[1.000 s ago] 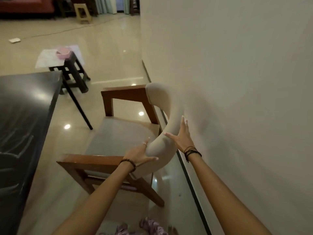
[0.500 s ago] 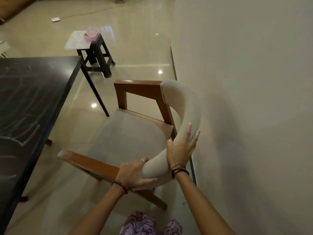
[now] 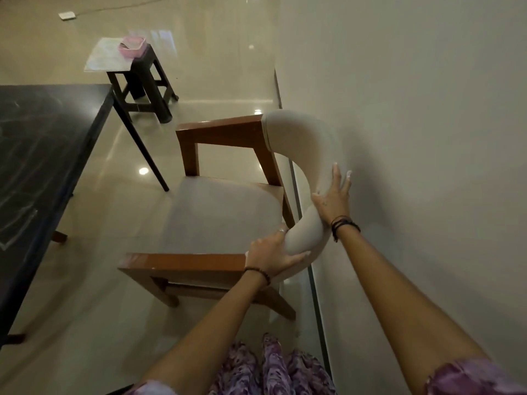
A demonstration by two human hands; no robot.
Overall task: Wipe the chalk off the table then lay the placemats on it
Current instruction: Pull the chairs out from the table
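Observation:
A wooden armchair (image 3: 222, 215) with a cream seat and a curved cream backrest (image 3: 308, 155) stands close to the wall. My left hand (image 3: 273, 256) grips the near end of the backrest. My right hand (image 3: 333, 198) is pressed around its outer curve, next to the wall. At the left lies the black table (image 3: 42, 155) with white chalk lines (image 3: 20, 226) on its top. A pale placemat (image 3: 105, 55) lies on a dark stool (image 3: 142, 81) further back, with a pink cloth-like thing (image 3: 132, 47) on it.
The pale wall (image 3: 413, 138) fills the right side, right behind the chair. Glossy tiled floor (image 3: 94, 280) lies between table and chair. A small white object (image 3: 67, 15) lies on the floor far back. My purple patterned clothing (image 3: 271, 369) shows at the bottom.
The chair has shifted nearer to the wall under both hands. My right hand has slid from the backrest's inner side to its outer curve. The view tilted down.

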